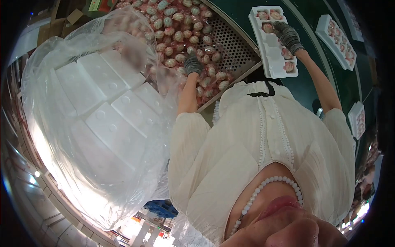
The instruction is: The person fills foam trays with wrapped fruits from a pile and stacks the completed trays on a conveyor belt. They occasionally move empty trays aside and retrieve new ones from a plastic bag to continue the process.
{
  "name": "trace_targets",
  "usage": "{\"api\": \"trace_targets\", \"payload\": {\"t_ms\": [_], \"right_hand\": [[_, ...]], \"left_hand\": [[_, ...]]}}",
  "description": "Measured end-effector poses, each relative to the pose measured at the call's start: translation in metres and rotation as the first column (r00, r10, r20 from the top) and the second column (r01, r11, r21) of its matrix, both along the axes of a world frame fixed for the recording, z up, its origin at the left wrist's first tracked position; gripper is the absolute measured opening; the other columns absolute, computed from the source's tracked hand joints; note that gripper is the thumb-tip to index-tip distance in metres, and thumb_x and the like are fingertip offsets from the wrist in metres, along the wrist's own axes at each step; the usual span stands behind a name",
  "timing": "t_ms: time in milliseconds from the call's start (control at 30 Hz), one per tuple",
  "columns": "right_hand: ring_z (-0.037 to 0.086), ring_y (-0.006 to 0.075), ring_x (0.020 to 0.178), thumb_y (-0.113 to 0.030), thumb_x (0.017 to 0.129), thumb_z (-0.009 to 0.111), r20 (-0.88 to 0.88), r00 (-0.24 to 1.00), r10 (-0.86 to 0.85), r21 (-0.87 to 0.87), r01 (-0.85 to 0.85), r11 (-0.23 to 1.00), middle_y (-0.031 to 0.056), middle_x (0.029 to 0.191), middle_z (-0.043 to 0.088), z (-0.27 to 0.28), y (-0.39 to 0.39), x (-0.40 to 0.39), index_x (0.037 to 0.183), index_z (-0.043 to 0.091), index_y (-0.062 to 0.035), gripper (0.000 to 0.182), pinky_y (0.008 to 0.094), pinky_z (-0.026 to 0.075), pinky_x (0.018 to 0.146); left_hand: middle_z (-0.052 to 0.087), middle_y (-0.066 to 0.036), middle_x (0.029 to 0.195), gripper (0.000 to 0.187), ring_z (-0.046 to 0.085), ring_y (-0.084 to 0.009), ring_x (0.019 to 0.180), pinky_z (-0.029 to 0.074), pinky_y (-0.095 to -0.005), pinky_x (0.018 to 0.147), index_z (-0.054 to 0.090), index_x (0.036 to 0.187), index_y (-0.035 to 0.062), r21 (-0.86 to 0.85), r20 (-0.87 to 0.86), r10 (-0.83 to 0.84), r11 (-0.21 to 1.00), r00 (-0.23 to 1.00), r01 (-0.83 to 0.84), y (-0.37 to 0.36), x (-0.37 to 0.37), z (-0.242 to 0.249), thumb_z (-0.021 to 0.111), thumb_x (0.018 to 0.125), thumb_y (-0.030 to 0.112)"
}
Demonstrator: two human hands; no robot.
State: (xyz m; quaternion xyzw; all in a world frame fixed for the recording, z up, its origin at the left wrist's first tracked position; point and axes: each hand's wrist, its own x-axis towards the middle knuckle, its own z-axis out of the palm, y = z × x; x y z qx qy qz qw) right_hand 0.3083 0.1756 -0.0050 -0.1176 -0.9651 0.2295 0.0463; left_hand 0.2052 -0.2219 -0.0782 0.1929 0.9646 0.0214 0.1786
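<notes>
My left hand (192, 64), in a grey glove, reaches into a bin of striped pink-and-white balls (178, 37) in clear wrapping. Its fingertips are among the balls, too small and partly hidden to show a grip. Over on the right, my gloved right hand (288, 36) is at a white tray (269, 53) with moulded pockets. Its fingers close on a ball (268, 28) in the second row. Two balls sit in the pockets at the tray's far end, and two more lie along its right side nearer me.
Stacked white trays (119, 111) in a clear plastic bag fill the left side. A perforated metal plate (236, 45) forms part of the bin. Filled trays (336, 41) stand on the green surface (306, 88) at the right. Cardboard (61, 26) is at the far left.
</notes>
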Motion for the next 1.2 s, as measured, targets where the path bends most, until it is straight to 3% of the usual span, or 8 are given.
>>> {"api": "trace_targets", "payload": {"t_ms": [133, 267, 667, 800, 867, 900, 1033, 1200], "right_hand": [[0.057, 0.0227, 0.085, -0.016, 0.077, 0.057, -0.069, 0.998, 0.002, -0.208, -0.016, 0.978, 0.0109, 0.094, 0.059, 0.025, -0.023, 0.007, 0.101, 0.055, -0.0066, 0.026, 0.0300, 0.044, 0.076], [0.053, 0.0117, 0.084, -0.014, 0.078, 0.057, -0.089, 0.989, 0.120, -0.676, -0.149, 0.722, 0.0046, 0.095, 0.057, 0.001, -0.053, 0.003, 0.109, 0.050, -0.0080, 0.032, 0.0254, 0.043, 0.075], [0.057, 0.0246, 0.082, -0.032, 0.065, 0.068, 0.178, 0.952, 0.249, -0.371, -0.169, 0.913, 0.0164, 0.090, 0.058, 0.059, -0.017, 0.036, 0.109, 0.048, -0.0056, 0.055, 0.0297, 0.044, 0.075], [0.057, 0.0236, 0.083, -0.030, 0.064, 0.070, 0.213, 0.975, -0.066, -0.465, 0.160, 0.871, 0.0151, 0.090, 0.058, 0.046, -0.013, 0.041, 0.113, 0.045, -0.0069, 0.060, 0.0292, 0.045, 0.075], [0.057, 0.0200, 0.084, -0.027, 0.064, 0.071, -0.039, 0.971, -0.235, -0.616, 0.162, 0.771, 0.0123, 0.091, 0.058, 0.008, -0.002, 0.049, 0.114, 0.044, -0.0076, 0.060, 0.0293, 0.045, 0.076], [0.056, 0.0164, 0.084, -0.024, 0.064, 0.070, -0.051, 0.962, -0.270, -0.686, 0.163, 0.709, 0.0096, 0.094, 0.058, 0.001, 0.000, 0.049, 0.114, 0.044, -0.0070, 0.059, 0.0299, 0.045, 0.077], [0.056, 0.0191, 0.085, -0.024, 0.066, 0.069, 0.132, 0.969, -0.207, -0.751, 0.234, 0.617, 0.0122, 0.095, 0.057, -0.005, 0.005, 0.052, 0.114, 0.044, -0.0055, 0.057, 0.0305, 0.045, 0.077], [0.054, 0.0290, 0.089, -0.032, 0.069, 0.062, 0.066, 0.996, -0.055, 0.030, 0.053, 0.998, 0.0172, 0.097, 0.053, 0.026, -0.015, 0.043, 0.110, 0.046, -0.0076, 0.051, 0.0367, 0.045, 0.074]], "left_hand": [[0.055, -0.013, 0.090, 0.040, 0.056, -0.0246, 0.082, 0.047, -0.0318, 0.071, 0.047, 0.102, 0.0020, 0.568, 0.348, 0.326, 0.672, 0.879, -0.474, 0.019, -0.002, 0.002, 0.064, 0.070, 0.019], [0.055, -0.008, 0.089, 0.023, 0.054, -0.0145, 0.079, 0.048, -0.0249, 0.068, 0.048, 0.102, 0.0020, 0.609, 0.777, -0.180, -0.026, 0.603, -0.793, 0.090, 0.025, 0.059, 0.052, 0.082, 0.013], [0.055, -0.007, 0.089, 0.034, 0.052, -0.0134, 0.076, 0.046, -0.0253, 0.069, 0.051, 0.104, 0.0027, 0.952, 0.169, -0.391, 0.301, 0.905, -0.048, 0.246, 0.051, 0.090, 0.062, 0.073, 0.008], [0.055, -0.006, 0.086, 0.030, 0.051, -0.0128, 0.074, 0.046, -0.0259, 0.067, 0.052, 0.098, 0.0013, 0.973, 0.227, -0.265, 0.090, 0.937, -0.210, 0.260, 0.043, 0.072, 0.064, 0.071, 0.007], [0.055, -0.007, 0.085, 0.027, 0.052, -0.0126, 0.073, 0.046, -0.0265, 0.066, 0.053, 0.096, 0.0007, 0.941, 0.002, -0.261, 0.328, 0.965, 0.087, 0.250, 0.046, 0.046, 0.063, 0.071, 0.006], [0.057, -0.007, 0.083, 0.022, 0.053, -0.0129, 0.072, 0.046, -0.0272, 0.065, 0.055, 0.091, 0.0001, 0.906, 0.389, -0.312, 0.299, 0.867, -0.299, 0.244, 0.057, 0.074, 0.062, 0.071, 0.007], [0.059, -0.009, 0.082, 0.018, 0.054, -0.0126, 0.072, 0.046, -0.0273, 0.063, 0.055, 0.086, -0.0003, 0.835, 0.446, -0.162, 0.429, 0.880, -0.344, 0.251, 0.058, 0.043, 0.062, 0.070, 0.005], [0.055, -0.016, 0.073, 0.012, 0.055, -0.0287, 0.067, 0.045, -0.0361, 0.060, 0.054, 0.079, 0.0006, 0.740, -0.197, 0.073, 0.665, 0.978, 0.100, 0.260, 0.073, 0.049, 0.058, 0.068, 0.004]]}}
